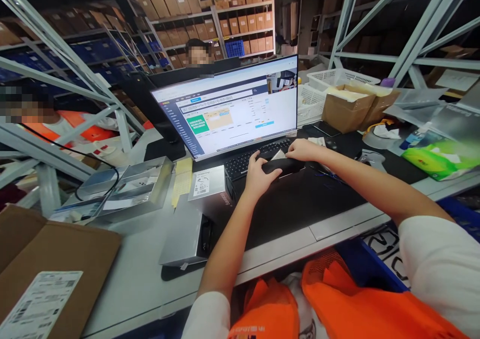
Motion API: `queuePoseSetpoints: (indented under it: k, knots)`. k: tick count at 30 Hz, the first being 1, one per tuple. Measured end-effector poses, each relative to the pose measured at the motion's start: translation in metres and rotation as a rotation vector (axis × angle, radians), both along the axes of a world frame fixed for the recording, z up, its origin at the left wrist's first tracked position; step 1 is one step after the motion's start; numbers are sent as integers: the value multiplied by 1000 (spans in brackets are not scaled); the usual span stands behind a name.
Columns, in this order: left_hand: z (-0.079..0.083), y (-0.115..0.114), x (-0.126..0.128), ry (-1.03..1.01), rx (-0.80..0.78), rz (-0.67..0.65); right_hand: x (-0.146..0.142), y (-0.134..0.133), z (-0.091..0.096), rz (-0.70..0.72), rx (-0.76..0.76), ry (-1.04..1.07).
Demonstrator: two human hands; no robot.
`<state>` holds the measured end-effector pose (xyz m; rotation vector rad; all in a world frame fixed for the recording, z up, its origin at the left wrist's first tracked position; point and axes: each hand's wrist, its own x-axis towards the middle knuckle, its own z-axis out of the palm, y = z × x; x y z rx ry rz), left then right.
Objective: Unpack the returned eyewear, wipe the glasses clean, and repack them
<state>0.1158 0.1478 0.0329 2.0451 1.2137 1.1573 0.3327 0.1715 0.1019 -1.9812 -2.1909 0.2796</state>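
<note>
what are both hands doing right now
Left hand: closed on the slim black rectangular object.
Right hand: resting on that object's far end, grip unclear.

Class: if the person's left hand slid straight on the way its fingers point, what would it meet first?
Probably the black keyboard: the left hand already rests at its near edge. Beyond stands the wide lit monitor; depth is unclear.

Matt black plastic keyboard [258, 158] on a smooth, dull grey tabletop [142, 279]; glossy lit monitor [228, 106]; rough brown cardboard box [347, 106]; white plastic mesh basket [337, 76]; shiny silver foil bag [183, 231]
</note>
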Motion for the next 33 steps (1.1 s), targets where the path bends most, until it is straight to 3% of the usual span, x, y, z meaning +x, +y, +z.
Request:
queuePoseSetpoints:
  k: [8, 16, 19, 22, 25, 29, 33]
  knots:
    - [2, -2, 1, -36, 44, -16, -7, 0, 6, -31, -43, -175]
    - [4, -2, 0, -85, 186, 58, -19, 0, 13, -93, 153, -70]
    - [0, 1, 0, -144, 154, 89, -11, 8, 9, -115, 258, -5]
    - [-7, 9, 2, -212, 60, 114, 13, 10, -6, -113, 331, 310]
    - [-16, 15, 6, -237, 5, 86, 37, -1, -35, -25, 152, 672]
    - [-23, 16, 11, -152, -45, 61, 50, -21, -76, 21, 31, 755]
    - [-17, 12, 2, 101, -106, -122, 44, -18, -101, -12, 76, 811]
